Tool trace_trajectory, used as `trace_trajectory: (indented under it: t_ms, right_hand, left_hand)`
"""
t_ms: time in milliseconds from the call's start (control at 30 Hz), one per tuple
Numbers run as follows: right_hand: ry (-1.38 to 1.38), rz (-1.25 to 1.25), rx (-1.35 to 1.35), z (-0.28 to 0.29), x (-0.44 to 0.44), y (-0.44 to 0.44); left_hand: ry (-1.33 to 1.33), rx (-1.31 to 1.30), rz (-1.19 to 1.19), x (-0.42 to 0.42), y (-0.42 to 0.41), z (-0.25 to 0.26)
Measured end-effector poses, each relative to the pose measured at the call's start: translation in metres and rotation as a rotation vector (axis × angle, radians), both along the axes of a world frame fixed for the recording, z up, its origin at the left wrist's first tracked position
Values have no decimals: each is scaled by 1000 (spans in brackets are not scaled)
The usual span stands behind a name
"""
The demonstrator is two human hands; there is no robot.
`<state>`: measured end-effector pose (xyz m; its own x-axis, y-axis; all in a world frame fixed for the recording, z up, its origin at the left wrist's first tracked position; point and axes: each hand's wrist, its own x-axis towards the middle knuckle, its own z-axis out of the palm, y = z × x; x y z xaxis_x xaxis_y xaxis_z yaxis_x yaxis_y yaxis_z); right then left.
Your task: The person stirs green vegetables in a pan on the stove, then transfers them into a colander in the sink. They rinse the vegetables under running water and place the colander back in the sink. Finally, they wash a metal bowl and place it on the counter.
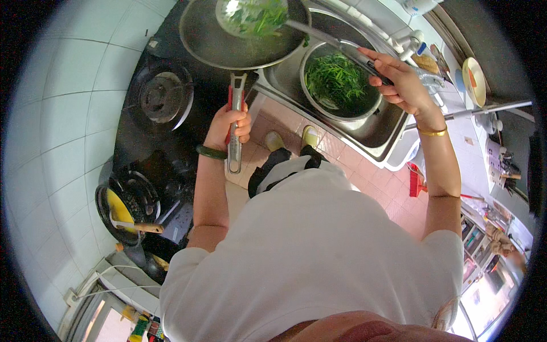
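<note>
My left hand (233,124) grips the metal and red handle (235,141) of a wide dark wok (205,38), held up between the stove and the sink. Fingers of my right hand (397,83) are closed on the dark grip of a skimmer; its long metal shaft (318,36) reaches left over the wok. Green leafy vegetables (260,19) lie on the skimmer's round head (226,23), above the wok's inside. More leafy greens (335,79) are in a round metal basin (305,92) in the sink.
The metal sink (384,143) holds the basin, with a white faucet (412,42) beyond. A burner (164,96) is on the dark stove at left. Nearer stands a black pan (102,213) with yellow content and a wooden-handled utensil (147,228). A pale bowl (479,87) is at the right.
</note>
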<state>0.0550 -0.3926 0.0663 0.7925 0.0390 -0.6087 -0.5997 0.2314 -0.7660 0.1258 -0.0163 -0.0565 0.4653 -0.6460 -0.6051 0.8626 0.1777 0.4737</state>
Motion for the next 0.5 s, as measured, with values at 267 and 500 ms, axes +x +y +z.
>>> trace_trajectory:
  t_ms: [267, 500]
  right_hand:
    - [-96, -239, -335, 11, -81, -36]
    - [-305, 103, -1462, -55, -187, -5]
  left_hand:
    - [15, -48, -12, 1, 2, -4]
    - [-21, -2, -29, -1, 2, -5]
